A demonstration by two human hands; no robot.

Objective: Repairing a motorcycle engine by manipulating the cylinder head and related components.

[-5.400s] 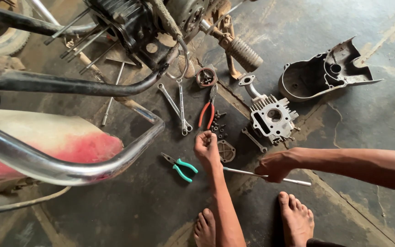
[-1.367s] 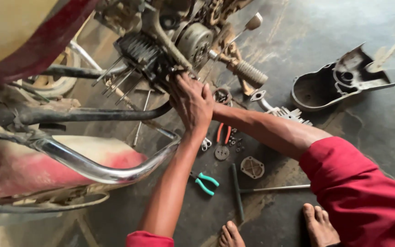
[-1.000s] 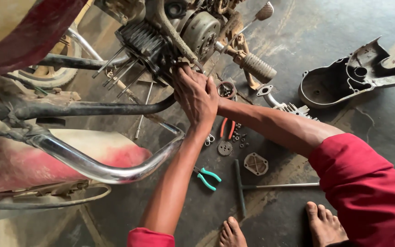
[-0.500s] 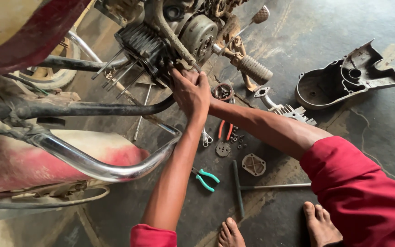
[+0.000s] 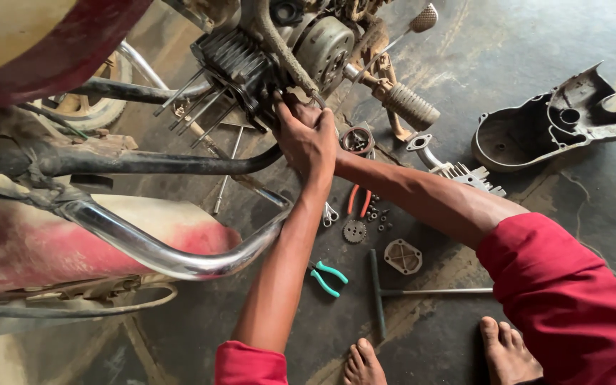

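Oily concrete floor; my left hand clasps the black finned engine block, right hand hidden; greasy fingers might slip.

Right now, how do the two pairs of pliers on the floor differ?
The green-handled pliers lie fully in view, handles spread wide, nearer the feet. The red-handled pliers lie farther up, handles closer together, jaws hidden behind the forearm. Both rest untouched on the dark floor.
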